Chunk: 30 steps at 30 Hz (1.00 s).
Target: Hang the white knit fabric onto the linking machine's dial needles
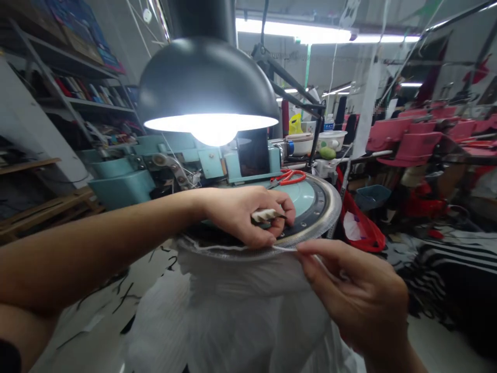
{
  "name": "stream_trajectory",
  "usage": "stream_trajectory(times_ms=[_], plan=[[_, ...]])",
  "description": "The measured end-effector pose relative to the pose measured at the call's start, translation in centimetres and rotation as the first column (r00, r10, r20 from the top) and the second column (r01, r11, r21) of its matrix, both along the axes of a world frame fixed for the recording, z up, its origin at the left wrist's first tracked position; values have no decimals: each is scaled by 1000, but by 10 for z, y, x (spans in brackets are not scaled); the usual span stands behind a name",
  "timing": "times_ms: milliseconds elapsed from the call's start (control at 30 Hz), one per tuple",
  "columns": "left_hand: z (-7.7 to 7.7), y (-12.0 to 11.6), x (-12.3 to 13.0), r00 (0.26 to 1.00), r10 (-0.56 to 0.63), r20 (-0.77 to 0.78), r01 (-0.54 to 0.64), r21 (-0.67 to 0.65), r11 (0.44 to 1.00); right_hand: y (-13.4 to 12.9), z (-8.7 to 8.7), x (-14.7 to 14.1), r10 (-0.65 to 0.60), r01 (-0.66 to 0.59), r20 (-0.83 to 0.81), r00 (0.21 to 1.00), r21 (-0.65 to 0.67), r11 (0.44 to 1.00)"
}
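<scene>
Head: edging (285, 249) (white) between right fingers (310, 246).

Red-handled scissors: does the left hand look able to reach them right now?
Probably yes: the red-handled scissors lie on the green plate just beyond the left hand, handles uncovered. That hand holds a small pale-wrapped tool, though, so its fingers would likely need freeing first.

Lamp shade (209, 77) — smooth dark shell, soft sheen. Scissors (291, 177): glossy red handles, plastic-looking; ring rim (334, 199) metallic, finely toothed. White cloth (248, 305) thin, matt, creased — pink chairs (417, 147) look like smooth plastic.
</scene>
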<state>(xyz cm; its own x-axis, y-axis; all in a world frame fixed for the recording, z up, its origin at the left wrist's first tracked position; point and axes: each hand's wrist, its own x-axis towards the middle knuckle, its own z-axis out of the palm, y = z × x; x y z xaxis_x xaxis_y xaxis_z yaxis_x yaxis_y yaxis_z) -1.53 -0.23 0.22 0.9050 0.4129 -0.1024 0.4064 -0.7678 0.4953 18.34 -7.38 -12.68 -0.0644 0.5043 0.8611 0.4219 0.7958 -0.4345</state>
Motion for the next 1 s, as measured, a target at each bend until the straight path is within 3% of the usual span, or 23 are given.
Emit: stream_trajectory(times_ms=[133, 267, 500, 667, 833, 1000], plan=[[-2, -1, 7, 999, 37, 2, -37, 18, 999, 0, 0, 8, -99, 98, -9, 995, -86, 991], [-4, -1, 13, 996, 82, 18, -83, 35, 996, 3, 3, 17, -21, 21, -2, 1000, -155, 988], [-8, -2, 21, 988, 152, 36, -155, 85, 984, 12, 5, 22, -39, 27, -81, 996, -147, 989], [-9, 0, 28, 982, 186, 18, -187, 93, 978, 17, 2, 28, 98, -98, -6, 995, -177, 979], [-10, 2, 41, 951, 310, 13, -311, 73, 948, 28, 5, 33, 37, -56, -98, 994, -198, 979], [-11, 10, 54, 933, 359, -7, -358, 68, 931, 43, 7, 43, 47, -79, -122, 991, -275, 958]])
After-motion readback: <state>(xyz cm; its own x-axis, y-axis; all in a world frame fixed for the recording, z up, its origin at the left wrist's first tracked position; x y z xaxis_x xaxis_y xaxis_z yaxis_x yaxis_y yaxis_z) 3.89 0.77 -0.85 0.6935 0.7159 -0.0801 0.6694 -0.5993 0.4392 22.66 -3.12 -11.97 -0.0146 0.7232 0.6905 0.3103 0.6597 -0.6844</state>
